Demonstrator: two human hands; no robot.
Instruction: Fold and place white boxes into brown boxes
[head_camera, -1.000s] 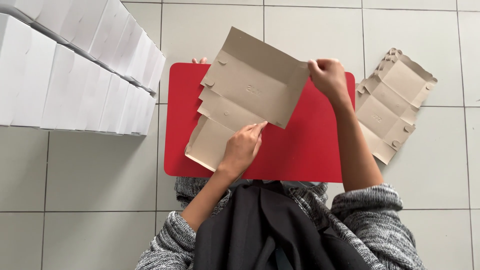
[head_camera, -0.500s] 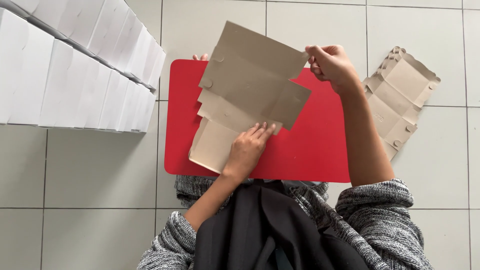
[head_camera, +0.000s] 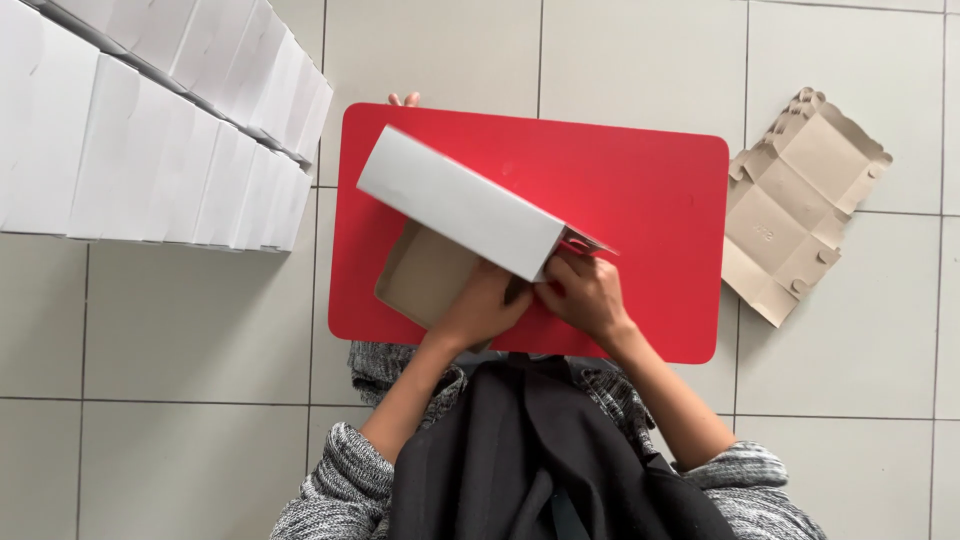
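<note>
Taking shape over the red board (head_camera: 650, 190), the cardboard box (head_camera: 462, 215) already has one white wall folded upright, its brown inside showing below. Both hands pinch its near corner: left hand (head_camera: 480, 308) and right hand (head_camera: 588, 295) closed on the flaps, not yet tucked. Another flat blank (head_camera: 800, 200) lies on the tiles, finished white boxes (head_camera: 150, 130) stacked left

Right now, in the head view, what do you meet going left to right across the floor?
White boxes → red mat, with the half-folded box held over it by both hands → flat cardboard blank.
</note>
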